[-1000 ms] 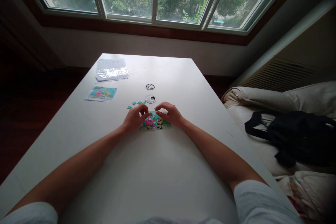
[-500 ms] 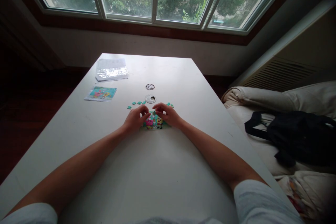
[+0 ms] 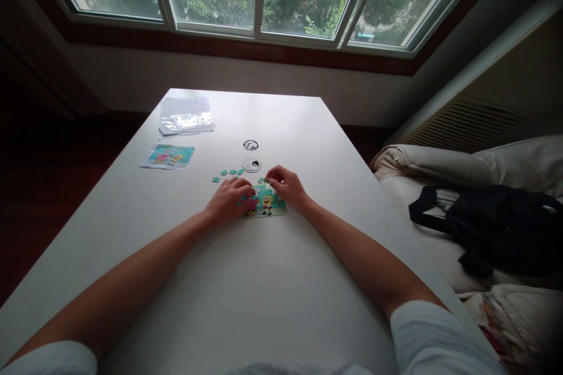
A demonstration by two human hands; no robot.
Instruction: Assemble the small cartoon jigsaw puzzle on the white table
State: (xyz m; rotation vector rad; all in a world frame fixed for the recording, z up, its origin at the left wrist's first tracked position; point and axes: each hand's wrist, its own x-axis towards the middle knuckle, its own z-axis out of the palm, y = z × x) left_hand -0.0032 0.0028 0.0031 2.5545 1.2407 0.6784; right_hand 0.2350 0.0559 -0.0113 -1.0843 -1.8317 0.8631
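Note:
A partly assembled cartoon jigsaw puzzle (image 3: 267, 204) lies flat on the white table. My left hand (image 3: 229, 199) rests over its left side with the fingers laid out, covering part of the pink figure. At the puzzle's upper edge, my right hand (image 3: 287, 186) pinches a small green puzzle piece (image 3: 263, 180) between thumb and fingertips. Several loose teal puzzle pieces (image 3: 233, 172) lie in a row just beyond my left hand. Whatever lies directly behind my right hand is hidden.
Left of the hands lies a printed picture sheet (image 3: 170, 156), with a clear plastic packet and papers (image 3: 187, 117) farther back. Two round openings, one with a metal ring (image 3: 251, 165), sit in the tabletop (image 3: 246, 293). A dark bag (image 3: 505, 228) lies on the pale sofa at right.
My left hand has settled lower over the puzzle's left side. My right hand has shifted slightly right and up, uncovering the puzzle's right side, and now has a piece at its fingertips.

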